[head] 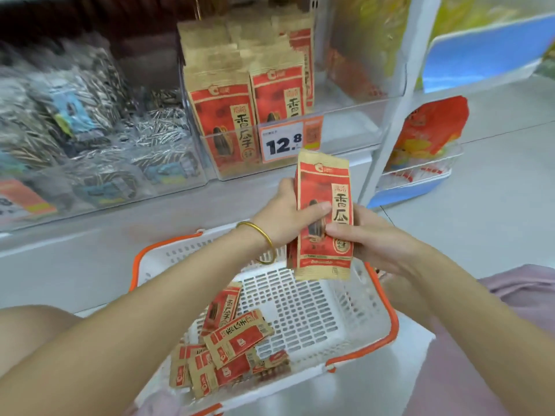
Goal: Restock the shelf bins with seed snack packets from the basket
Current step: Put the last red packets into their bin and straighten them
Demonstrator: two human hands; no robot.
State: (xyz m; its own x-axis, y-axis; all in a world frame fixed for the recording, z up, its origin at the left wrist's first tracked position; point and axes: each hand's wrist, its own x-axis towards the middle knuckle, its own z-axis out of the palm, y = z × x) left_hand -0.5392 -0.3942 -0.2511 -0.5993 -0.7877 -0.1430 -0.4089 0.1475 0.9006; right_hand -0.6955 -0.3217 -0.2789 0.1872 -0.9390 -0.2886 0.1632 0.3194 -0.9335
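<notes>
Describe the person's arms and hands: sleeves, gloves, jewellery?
Both forearms are bare, with no sleeves in view and no gloves. The left hand has a thin gold bangle at its wrist. The right hand shows no ring, watch or band. Mauve cloth at the lower right looks like the person's clothing.

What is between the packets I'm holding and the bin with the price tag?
Nothing visible hangs between them. The held packets are in front of the bin, whose clear front wall bears the price tag, so they'd likely go in over it. Stocked packets fill its left part.
</notes>
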